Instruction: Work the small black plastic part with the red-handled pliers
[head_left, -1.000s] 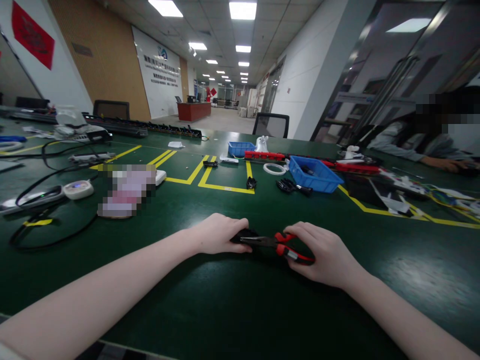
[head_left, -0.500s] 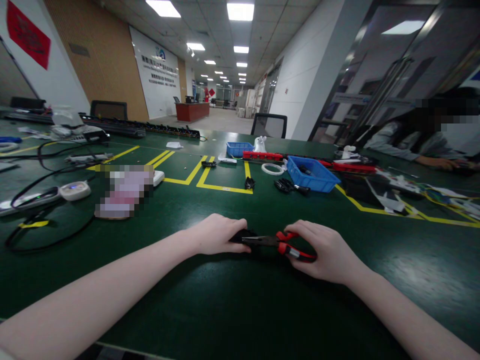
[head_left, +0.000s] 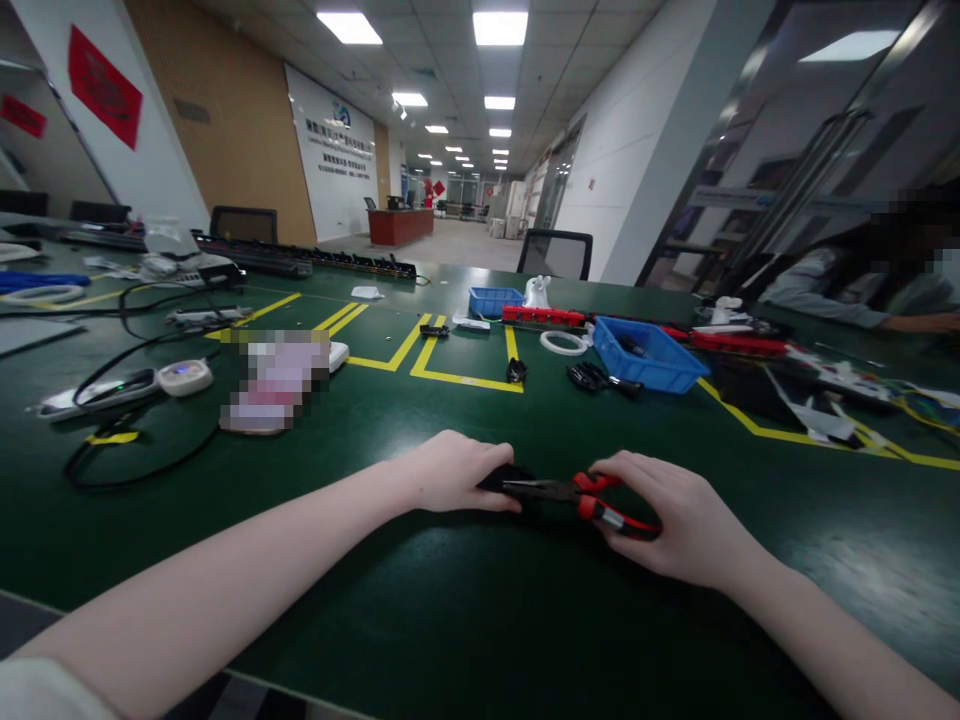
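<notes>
My right hand (head_left: 671, 510) is closed around the handles of red-and-black needle-nose pliers (head_left: 600, 500). Their jaws point left and lie against a small black part (head_left: 504, 478). My left hand (head_left: 465, 475) pinches that black part between thumb and fingers. Its exact kind is hard to make out, since the fingers and the jaws cover much of it. Both hands are low over the front middle of the green table (head_left: 420, 610).
Beyond my hands lie a black cable bundle (head_left: 592, 378), a smaller black piece (head_left: 516, 370) and a blue bin (head_left: 649, 357). Leftward are a blurred-out phone (head_left: 274, 385), a white round device (head_left: 185, 377) and black cables. A co-worker's sleeve (head_left: 825, 290) is at the far right.
The whole view has shifted, so everything appears a little further right. My hands keep the pliers and the black part in much the same pose.
</notes>
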